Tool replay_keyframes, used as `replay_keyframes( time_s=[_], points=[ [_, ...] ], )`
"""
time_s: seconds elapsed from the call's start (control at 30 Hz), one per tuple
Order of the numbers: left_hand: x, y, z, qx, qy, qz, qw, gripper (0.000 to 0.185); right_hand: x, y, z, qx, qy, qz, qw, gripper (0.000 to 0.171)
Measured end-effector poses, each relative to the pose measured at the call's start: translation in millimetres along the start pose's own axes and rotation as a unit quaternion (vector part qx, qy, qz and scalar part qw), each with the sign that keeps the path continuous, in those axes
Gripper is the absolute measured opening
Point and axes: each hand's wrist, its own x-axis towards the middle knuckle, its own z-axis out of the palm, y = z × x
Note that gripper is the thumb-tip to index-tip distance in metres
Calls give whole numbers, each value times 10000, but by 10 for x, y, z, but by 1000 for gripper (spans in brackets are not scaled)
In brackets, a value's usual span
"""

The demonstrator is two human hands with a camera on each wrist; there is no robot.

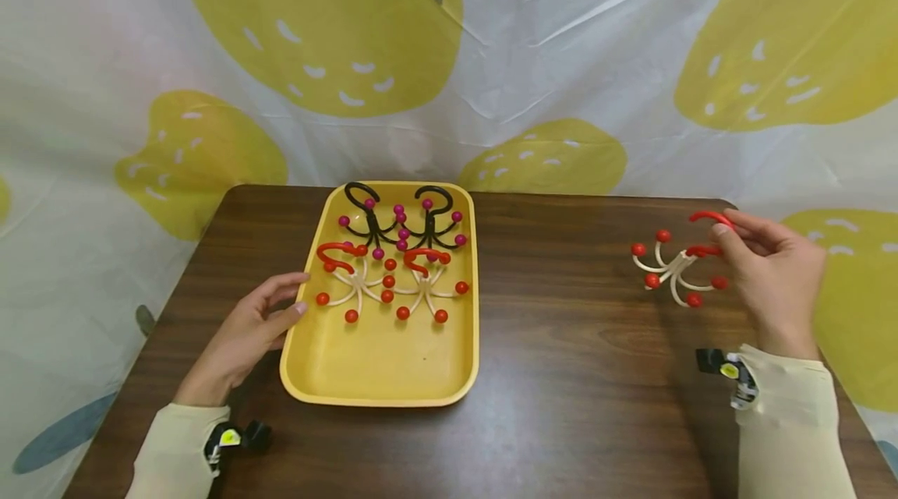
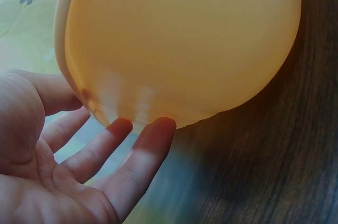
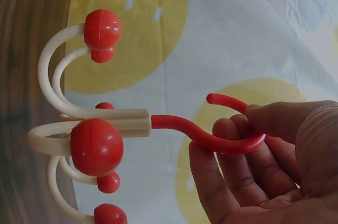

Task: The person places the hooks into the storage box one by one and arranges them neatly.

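Observation:
My right hand (image 1: 782, 273) grips the red hook of a cream hook hanger (image 1: 677, 269), whose curved arms end in red balls. Thumb and fingers wrap the hook's bend in the right wrist view, and the arms point leftward. On the left, my left hand (image 1: 245, 331) touches the side of a yellow tray (image 1: 379, 401) with extended fingers; the left wrist view has the fingertips against its outer wall. Inside the tray lie two black hook hangers (image 1: 430, 226) with magenta balls, and in front of them two cream ones (image 1: 358, 284) with red hooks.
A brown wooden table (image 1: 561, 374) bears the tray, left of its middle. Behind it hangs a white cloth (image 1: 561, 23) printed with yellow fruit. The tray's front part shows bare yellow floor. Each wrist wears a small black camera device.

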Motion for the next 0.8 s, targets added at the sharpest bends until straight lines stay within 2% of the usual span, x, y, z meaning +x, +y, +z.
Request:
replay_keyframes(
  time_s=[0.1, 0.23, 0.43, 0.53, 0.67, 0.8],
  points=[
    [2, 7, -1, 19, 2, -15, 10000, 58, -17, -48, 19, 21, -49, -161, 9999, 32],
    [3, 10, 0, 39, 15, -41, 10000, 58, -46, -124, 45, 382, -96, -215, 9990, 32],
    [6, 4, 3, 55, 44, -101, 9999, 58, -118, -279, 99, 1510, -339, -170, 9878, 33],
    [3, -4, 0, 43, 45, -102, 9999, 58, -158, -369, 131, 1395, -408, -304, 9889, 31],
    [-8, -4, 0, 14, 27, -59, 10000, 58, -211, -482, 177, 584, -387, -731, 9949, 27],
    [-12, 8, 2, 10, 7, -37, 10000, 58, -268, -565, 226, 556, -486, -972, 9925, 26]
  ],
)
